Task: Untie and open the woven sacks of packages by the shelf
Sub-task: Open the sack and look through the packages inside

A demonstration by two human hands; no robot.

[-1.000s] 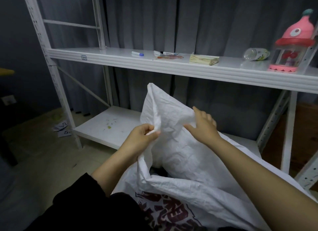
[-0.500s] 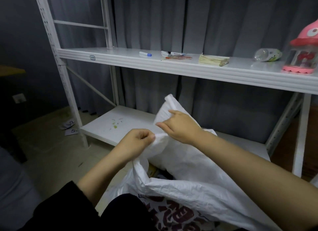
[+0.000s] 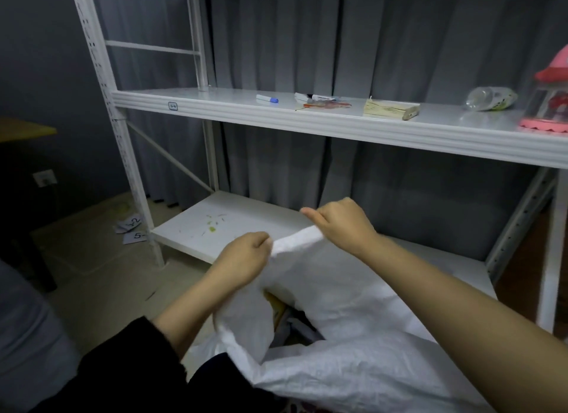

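Both hands work the white sack (image 3: 353,345), which lies near the viewer in front of the shelf (image 3: 307,117), its mouth pulled up toward the lower shelf board (image 3: 233,225). Left hand (image 3: 246,256) has its grip curled tight on the sack's top edge, knuckles up, fabric bunched inside the fist. Right hand (image 3: 341,225) sits just right of it & a bit farther, grip also curled on the same edge, thumb sticking out to the left; a short band of fabric stretches between the two fists. Below the hands the sack's mouth gapes open, w/ dark & yellow packages (image 3: 285,317) partly visible inside, too shadowed to tell apart. A black sleeve (image 3: 123,369) covers the left forearm near the bottom; right forearm is bare. On the upper shelf board, left to right: a blue-capped marker (image 3: 266,98), a black marker (image 3: 319,97) w/ some thin red bits, a paper stack (image 3: 390,109), a clear bottle (image 3: 490,99) on its side, & a pink toy (image 3: 550,102) cut by the right edge. Grey curtain (image 3: 338,43) hangs behind. On the floor at far left, by the shelf's post, lie numbered paper slips (image 3: 133,229). Green specks dot the lower board.
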